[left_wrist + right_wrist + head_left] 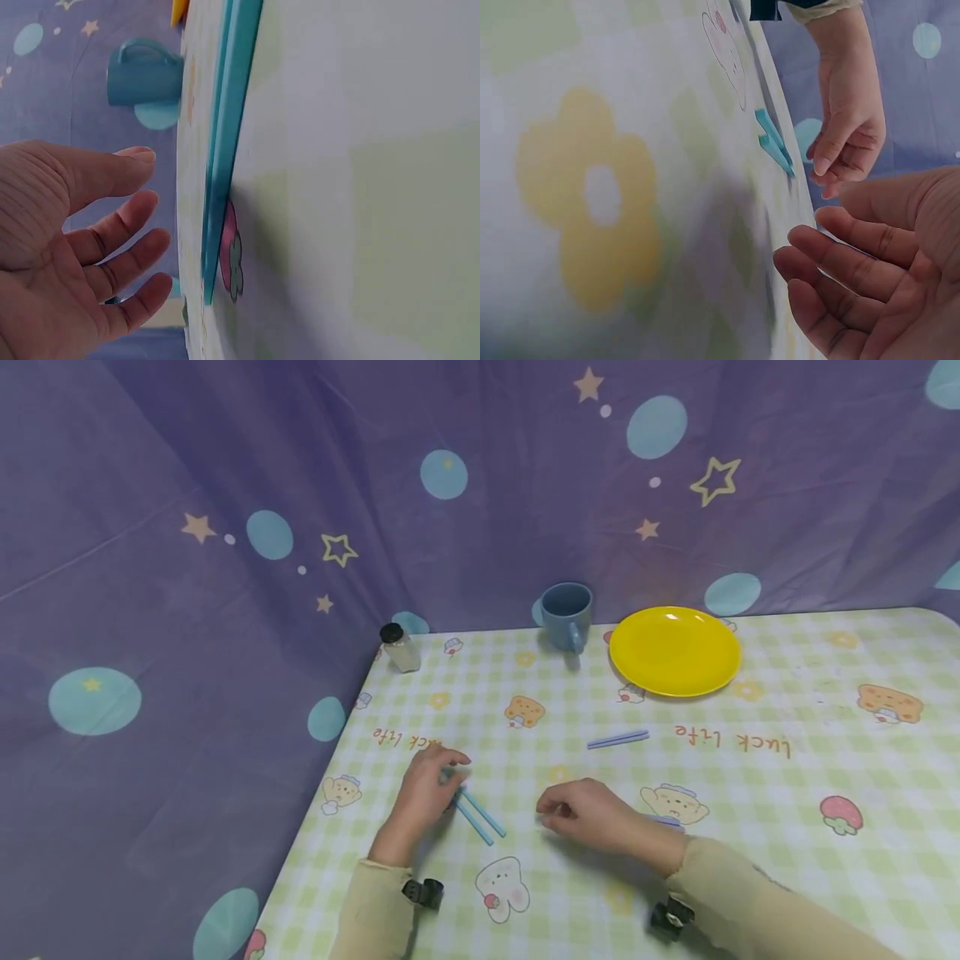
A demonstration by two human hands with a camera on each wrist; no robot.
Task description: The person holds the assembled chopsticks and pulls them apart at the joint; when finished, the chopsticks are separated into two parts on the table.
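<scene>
My left hand [426,792] hovers above the upper end of two light blue chopsticks [483,812], its fingers loosely bent. The left wrist view shows a gap between this hand [97,240] and the chopsticks [234,112], which lie side by side on the cloth. To their right, my right hand [588,814] is held over the table with relaxed, slightly curled fingers and nothing in them. Past its fingers in the right wrist view, the blue chopsticks [776,152] lie on the cloth. A purple stick-like piece [666,821] is partly hidden behind the right wrist.
Two purple chopsticks [617,740] lie beyond my right hand. At the back stand a blue mug [562,620] and a black-capped shaker bottle [402,653], with a yellow plate [675,652] beside the mug. A purple curtain [487,543] hangs behind the checked tablecloth [787,885].
</scene>
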